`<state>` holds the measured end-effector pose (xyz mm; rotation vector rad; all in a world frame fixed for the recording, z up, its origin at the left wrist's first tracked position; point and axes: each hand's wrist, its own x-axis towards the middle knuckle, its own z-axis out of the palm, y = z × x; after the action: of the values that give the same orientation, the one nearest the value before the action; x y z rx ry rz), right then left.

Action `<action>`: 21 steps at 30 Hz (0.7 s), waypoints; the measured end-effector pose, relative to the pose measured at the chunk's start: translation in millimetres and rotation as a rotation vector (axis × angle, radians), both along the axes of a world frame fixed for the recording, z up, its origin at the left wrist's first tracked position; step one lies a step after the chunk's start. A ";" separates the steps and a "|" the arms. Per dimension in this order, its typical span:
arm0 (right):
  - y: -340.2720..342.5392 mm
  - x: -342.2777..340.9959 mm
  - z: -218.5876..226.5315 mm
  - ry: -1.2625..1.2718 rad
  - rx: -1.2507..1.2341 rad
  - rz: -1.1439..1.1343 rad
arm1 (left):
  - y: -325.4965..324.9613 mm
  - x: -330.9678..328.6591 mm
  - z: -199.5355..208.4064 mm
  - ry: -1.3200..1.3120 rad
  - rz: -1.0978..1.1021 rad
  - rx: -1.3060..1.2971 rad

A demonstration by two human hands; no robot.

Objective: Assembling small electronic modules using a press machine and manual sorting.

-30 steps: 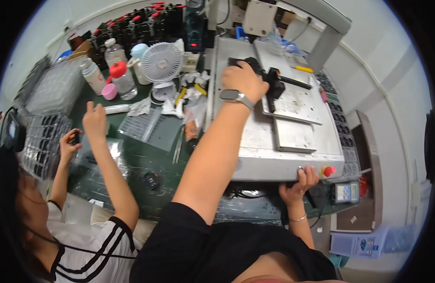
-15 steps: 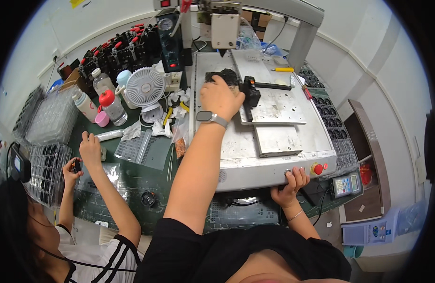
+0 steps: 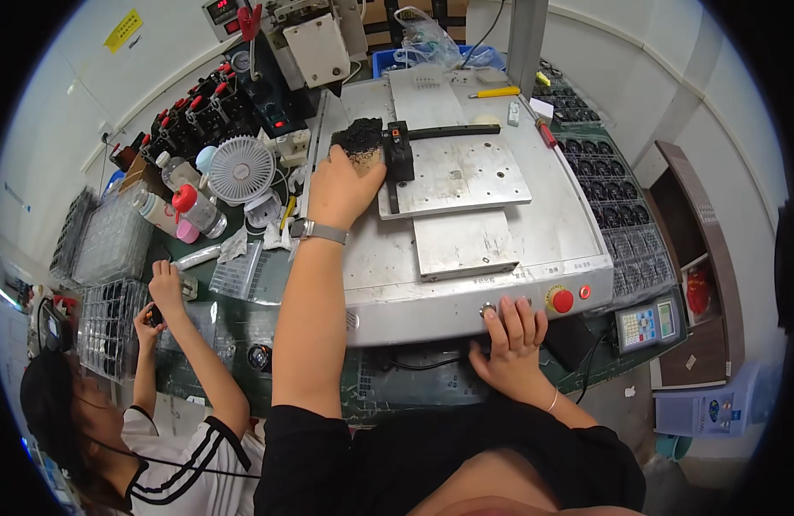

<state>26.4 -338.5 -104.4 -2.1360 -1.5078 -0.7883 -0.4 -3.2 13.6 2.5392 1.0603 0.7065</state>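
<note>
My left hand (image 3: 344, 187), wearing a grey watch, reaches over the white machine bed. Its fingers curl against a rough, blackened pad (image 3: 360, 135) with a tan part; some fingertips are hidden. Just right of that hand stands a black clamp block (image 3: 399, 153) on a drilled metal plate (image 3: 466, 176). My right hand (image 3: 512, 340) lies with fingers stretched and spread at the front panel (image 3: 423, 314). Its index fingertip is at a silver push button (image 3: 487, 309), left of the red emergency stop knob (image 3: 560, 299); contact cannot be made out.
Above the bed hangs a white machine head (image 3: 318, 52) with a dark tip. To the left are a small fan (image 3: 242, 169), bottles (image 3: 199, 209) and a co-worker's hands (image 3: 163, 292). A keypad controller (image 3: 646, 325) and black-filled trays (image 3: 597, 172) stand right; a screwdriver (image 3: 545, 132) lies at the back.
The view has shifted, so the machine appears further left. My right hand's fingers have straightened and spread at the panel. My left hand stays at the blackened pad beside the clamp block.
</note>
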 end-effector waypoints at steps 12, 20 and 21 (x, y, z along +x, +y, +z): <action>-10.9 9.0 8.2 0.009 -0.028 0.101 | 0.3 -7.3 4.1 -0.134 0.014 -0.017; -50.9 34.3 80.7 0.184 0.294 0.244 | 28.3 -3.0 -2.1 -0.268 0.018 -0.339; -61.6 43.9 89.8 0.091 0.411 0.128 | 42.7 -2.4 -3.8 -0.275 0.020 -0.397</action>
<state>70.3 -400.2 -14.5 -1.7330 -1.2895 -0.8571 -2.8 39.5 9.8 2.0335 1.0147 0.7396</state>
